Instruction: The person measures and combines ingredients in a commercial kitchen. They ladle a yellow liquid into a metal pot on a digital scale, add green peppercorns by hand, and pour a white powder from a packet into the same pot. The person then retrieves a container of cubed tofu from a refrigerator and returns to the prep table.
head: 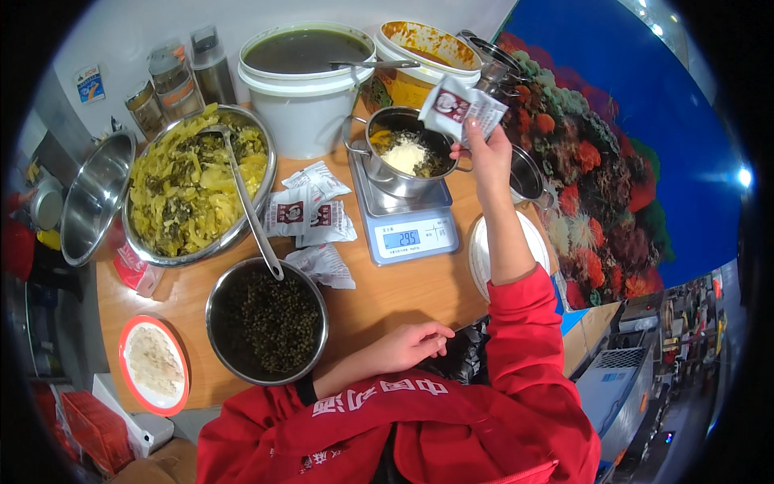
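Note:
My right hand (pixel 488 151) is raised over the table, pinching a white printed sachet (pixel 448 110) by its lower edge. Just left of it, a small steel pot (pixel 396 180) stands on a digital kitchen scale (pixel 412 237) with a lit display. Pale powder (pixel 404 155) lies heaped on dark and yellow-green contents in the pot. My left hand (pixel 404 346) hovers or rests by the table's front edge, its fingers loosely bent and apart, with nothing in it. Several similar white sachets (pixel 328 222) lie left of the scale.
Left stands a steel basin (pixel 263 218) of chopped pickled greens; its slotted spoon (pixel 245 190) reaches over a steel bowl (pixel 216 330) of green peppercorns. A white bucket (pixel 302 115) of dark liquid and a sauce-smeared bucket (pixel 430 74) stand behind. A red-rimmed plate (pixel 125 363) sits front left.

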Demonstrator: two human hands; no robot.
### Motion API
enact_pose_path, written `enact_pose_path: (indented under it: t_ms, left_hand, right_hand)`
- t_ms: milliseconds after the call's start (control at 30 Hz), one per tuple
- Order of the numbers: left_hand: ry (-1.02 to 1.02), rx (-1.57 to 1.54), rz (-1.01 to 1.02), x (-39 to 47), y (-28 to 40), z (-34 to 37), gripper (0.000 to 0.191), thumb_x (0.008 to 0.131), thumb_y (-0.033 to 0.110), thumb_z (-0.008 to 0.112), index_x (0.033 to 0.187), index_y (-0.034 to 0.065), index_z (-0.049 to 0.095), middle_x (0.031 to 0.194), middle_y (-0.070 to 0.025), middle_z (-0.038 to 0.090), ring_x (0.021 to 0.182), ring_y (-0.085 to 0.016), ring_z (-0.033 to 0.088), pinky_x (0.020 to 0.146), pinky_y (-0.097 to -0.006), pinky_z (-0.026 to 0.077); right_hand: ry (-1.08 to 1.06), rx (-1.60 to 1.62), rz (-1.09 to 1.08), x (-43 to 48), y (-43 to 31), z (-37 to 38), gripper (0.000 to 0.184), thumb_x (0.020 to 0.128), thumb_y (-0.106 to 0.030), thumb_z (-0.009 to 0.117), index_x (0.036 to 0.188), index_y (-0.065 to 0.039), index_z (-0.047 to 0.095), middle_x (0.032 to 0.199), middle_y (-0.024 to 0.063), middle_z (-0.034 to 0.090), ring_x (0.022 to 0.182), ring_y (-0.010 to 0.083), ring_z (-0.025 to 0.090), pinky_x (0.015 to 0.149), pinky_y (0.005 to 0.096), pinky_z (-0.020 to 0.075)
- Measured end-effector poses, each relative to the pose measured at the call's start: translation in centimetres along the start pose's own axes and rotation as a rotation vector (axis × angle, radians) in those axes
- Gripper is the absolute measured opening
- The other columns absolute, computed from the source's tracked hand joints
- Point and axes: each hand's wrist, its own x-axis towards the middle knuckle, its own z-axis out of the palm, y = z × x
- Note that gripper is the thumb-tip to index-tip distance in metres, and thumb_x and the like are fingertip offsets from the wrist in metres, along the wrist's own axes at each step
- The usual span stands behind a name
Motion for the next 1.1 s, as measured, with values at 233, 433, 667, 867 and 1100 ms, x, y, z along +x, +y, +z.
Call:
enact_pose_path:
  t_ms: [233, 433, 667, 867, 1100]
  left_hand:
    - [0.029, -0.024, -0.007, 0.1, -0.2, 0.1, 0.026, 0.096, 0.014, 0.043, 0.118, 0.0017, 0.052, 0.093, -0.0056, 0.062, 0.085, -0.012, 0.059, 0.075, -0.0248, 0.047]
    - [0.058, -0.036, 0.006, 0.2, -0.3, 0.2, 0.024, 0.096, 0.014, 0.043, 0.114, 0.0008, 0.053, 0.088, -0.0054, 0.062, 0.083, -0.012, 0.059, 0.075, -0.0253, 0.048]
    - [0.083, -0.089, -0.011, 0.3, 0.0, 0.1, 0.026, 0.096, 0.012, 0.044, 0.119, 0.0005, 0.051, 0.092, -0.0056, 0.061, 0.085, -0.012, 0.057, 0.077, -0.0256, 0.047]
    - [0.501, 0.166, 0.239, 0.4, 0.2, -0.1, 0.053, 0.087, 0.015, 0.059, 0.133, 0.0016, 0.036, 0.121, -0.0129, 0.049, 0.105, -0.019, 0.053, 0.084, -0.0316, 0.045]
    - [0.608, 0.041, 0.270, 1.0, -0.5, 0.3, 0.067, 0.077, 0.013, 0.069, 0.132, -0.0015, 0.034, 0.120, -0.0151, 0.047, 0.109, -0.023, 0.051, 0.089, -0.0351, 0.043]
  right_hand:
    - [0.067, 0.425, 0.205, -0.6, 0.9, -2.4, 0.024, 0.093, -0.020, 0.055, 0.107, -0.001, 0.054, 0.091, 0.0066, 0.062, 0.067, 0.0133, 0.059, 0.057, 0.0220, 0.0519]
    - [-0.153, 1.366, 0.479, -3.7, 0.6, -5.9, 0.025, 0.097, -0.015, 0.045, 0.112, 0.004, 0.046, 0.100, 0.0115, 0.052, 0.072, 0.0145, 0.049, 0.059, 0.0226, 0.0492]
    - [-0.081, 1.643, 0.458, -10.3, 0.3, -7.1, 0.026, 0.098, -0.014, 0.038, 0.116, 0.004, 0.045, 0.107, 0.0092, 0.052, 0.071, 0.0144, 0.047, 0.057, 0.0239, 0.0475]
    - [0.060, 1.380, 0.658, -18.4, 1.6, -4.4, 0.032, 0.099, -0.024, 0.040, 0.122, -0.003, 0.045, 0.108, 0.0089, 0.053, 0.072, 0.0147, 0.058, 0.052, 0.0204, 0.0504]
    - [0.005, 1.090, 0.888, -22.8, 2.2, -1.7, 0.034, 0.095, -0.028, 0.048, 0.112, 0.002, 0.050, 0.087, 0.0065, 0.059, 0.065, 0.0113, 0.054, 0.056, 0.0196, 0.0470]
